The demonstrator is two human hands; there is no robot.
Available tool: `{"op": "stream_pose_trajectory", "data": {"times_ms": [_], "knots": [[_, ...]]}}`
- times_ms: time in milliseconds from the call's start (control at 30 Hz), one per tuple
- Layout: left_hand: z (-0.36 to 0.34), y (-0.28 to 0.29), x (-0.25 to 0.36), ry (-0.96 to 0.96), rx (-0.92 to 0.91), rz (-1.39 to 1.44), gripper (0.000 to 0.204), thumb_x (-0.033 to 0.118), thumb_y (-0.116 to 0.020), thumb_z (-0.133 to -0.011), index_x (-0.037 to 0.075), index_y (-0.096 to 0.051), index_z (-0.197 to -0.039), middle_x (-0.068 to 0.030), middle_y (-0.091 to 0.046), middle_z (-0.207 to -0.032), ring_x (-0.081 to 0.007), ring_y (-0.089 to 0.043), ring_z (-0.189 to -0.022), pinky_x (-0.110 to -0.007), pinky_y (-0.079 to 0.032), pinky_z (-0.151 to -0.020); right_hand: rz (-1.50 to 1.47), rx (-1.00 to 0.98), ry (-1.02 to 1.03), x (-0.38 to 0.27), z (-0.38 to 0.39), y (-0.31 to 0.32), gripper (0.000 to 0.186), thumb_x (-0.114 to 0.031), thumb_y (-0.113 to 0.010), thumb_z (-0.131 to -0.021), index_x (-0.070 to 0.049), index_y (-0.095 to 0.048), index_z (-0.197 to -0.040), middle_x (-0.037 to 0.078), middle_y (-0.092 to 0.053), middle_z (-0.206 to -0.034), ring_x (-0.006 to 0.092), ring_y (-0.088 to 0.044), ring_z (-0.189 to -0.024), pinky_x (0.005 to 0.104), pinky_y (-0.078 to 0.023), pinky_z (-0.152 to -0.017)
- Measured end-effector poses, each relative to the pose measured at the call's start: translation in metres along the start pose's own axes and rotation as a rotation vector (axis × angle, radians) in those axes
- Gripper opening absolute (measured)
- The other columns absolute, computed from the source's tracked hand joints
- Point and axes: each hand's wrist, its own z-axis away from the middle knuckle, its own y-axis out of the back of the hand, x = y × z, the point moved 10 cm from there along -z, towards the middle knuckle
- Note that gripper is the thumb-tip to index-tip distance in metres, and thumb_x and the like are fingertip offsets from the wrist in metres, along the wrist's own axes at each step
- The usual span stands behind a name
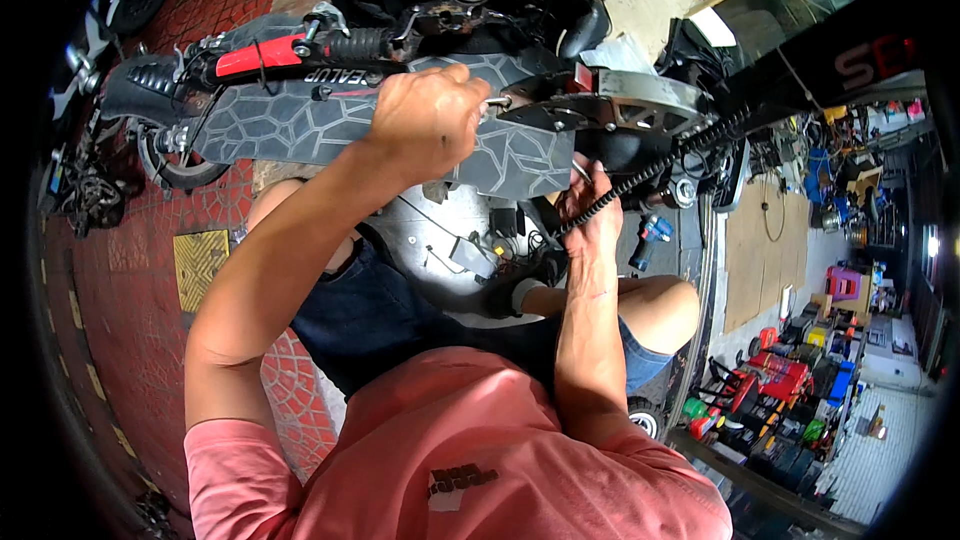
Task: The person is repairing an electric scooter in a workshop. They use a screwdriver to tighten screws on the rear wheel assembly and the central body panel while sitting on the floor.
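left hand (425,118) grips a tool (497,101) near white lettering (345,76).

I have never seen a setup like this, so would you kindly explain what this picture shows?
There is no robot here, only a person's two bare hands. The picture comes from a fisheye camera worn on the head, looking down, so straight edges bend near its rim.

In front is what looks like a scooter, with a dark, patterned deck. The left hand is closed above it, a short metal rod showing beyond the fist. The right hand is by the deck's right end; what it may hold is unclear. A blue tool lies on the floor.
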Motion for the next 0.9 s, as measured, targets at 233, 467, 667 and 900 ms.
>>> {"op": "stream_pose_trajectory", "data": {"times_ms": [233, 467, 667, 900], "knots": [[-0.004, 0.000, 0.001, 0.020, -0.048, -0.018, 0.014, 0.017, -0.064, -0.096, 0.007, -0.073, -0.099, -0.0137, -0.065, -0.089, -0.0391, -0.067, -0.084, -0.050, -0.053, -0.074, -0.101, 0.112, -0.024, -0.013, 0.024, 0.013, 0.041, -0.033, -0.055, -0.106, 0.000, -0.067, -0.128, 0.009, -0.071, -0.089, 0.0111, -0.052, -0.059, 0.0263, -0.037, -0.056], [-0.007, -0.001, 0.005, 0.036, -0.102, -0.070, 0.016, 0.018, -0.062, -0.097, 0.006, -0.072, -0.099, -0.0148, -0.064, -0.088, -0.0399, -0.066, -0.084, -0.050, -0.052, -0.072, -0.181, -0.112, -0.158, -0.003, 0.022, -0.005, 0.040, -0.032, -0.056, -0.105, 0.002, -0.066, -0.122, 0.005, -0.062, -0.080, 0.0139, -0.051, -0.064, 0.0267, -0.036, -0.056], [-0.006, -0.001, 0.005, 0.057, -0.102, -0.070, 0.016, 0.019, -0.063, -0.097, 0.006, -0.071, -0.098, -0.0153, -0.065, -0.090, -0.0400, -0.067, -0.086, -0.051, -0.053, -0.074, -0.056, -0.129, -0.296, 0.009, 0.017, -0.016, 0.037, -0.027, -0.056, -0.104, 0.006, -0.064, -0.119, 0.004, -0.060, -0.078, 0.0134, -0.049, -0.060, 0.0261, -0.037, -0.052], [-0.004, 0.001, 0.004, 0.047, -0.073, -0.039, 0.016, 0.019, -0.063, -0.097, 0.007, -0.073, -0.098, -0.0144, -0.065, -0.089, -0.0395, -0.066, -0.084, -0.050, -0.052, -0.072, 0.215, -0.161, -0.024, -0.017, 0.017, -0.016, 0.036, -0.024, -0.060, -0.104, 0.008, -0.065, -0.120, 0.012, -0.069, -0.087, 0.0152, -0.060, -0.066, 0.0256, -0.043, -0.056]]}}
